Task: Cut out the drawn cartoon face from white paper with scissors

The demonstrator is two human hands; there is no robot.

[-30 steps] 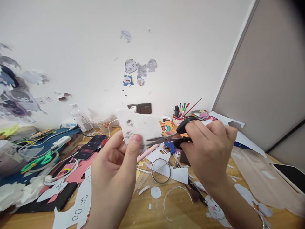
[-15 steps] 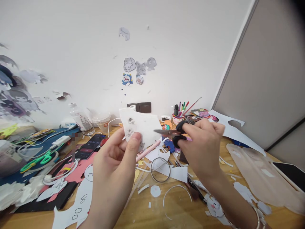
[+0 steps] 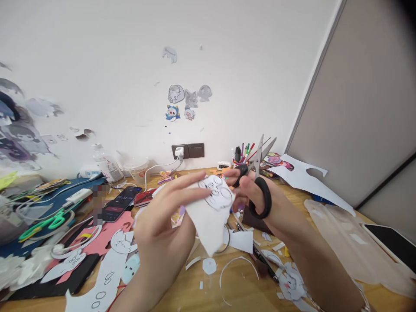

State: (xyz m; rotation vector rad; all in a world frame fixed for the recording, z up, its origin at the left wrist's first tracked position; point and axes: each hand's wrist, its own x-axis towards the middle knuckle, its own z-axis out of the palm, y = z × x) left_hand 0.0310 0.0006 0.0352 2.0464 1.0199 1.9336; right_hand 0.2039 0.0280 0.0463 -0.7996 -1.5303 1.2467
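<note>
A piece of white paper (image 3: 208,221) with a black line drawing of rounded shapes is held up over the desk. My left hand (image 3: 172,216) grips it from the left, fingers across its front and the thumb behind. On the right, my right hand (image 3: 260,195) has its fingers in the black handles of a pair of scissors (image 3: 258,158). The blades point up and stand apart, away from the paper. My right fingertips are close to the paper's right edge; whether they touch it is hard to see.
Paper scraps (image 3: 209,265) and a paper ring (image 3: 238,277) lie on the wooden desk (image 3: 191,294). Green-handled scissors (image 3: 43,225), a phone (image 3: 121,206) and a bottle (image 3: 108,164) stand left. A pen cup and a large white sheet (image 3: 299,173) are at back right.
The paper has been turned over and lowered, so the line drawing faces me. My right hand has rotated, swinging the scissors from pointing left at the paper to pointing up with blades apart.
</note>
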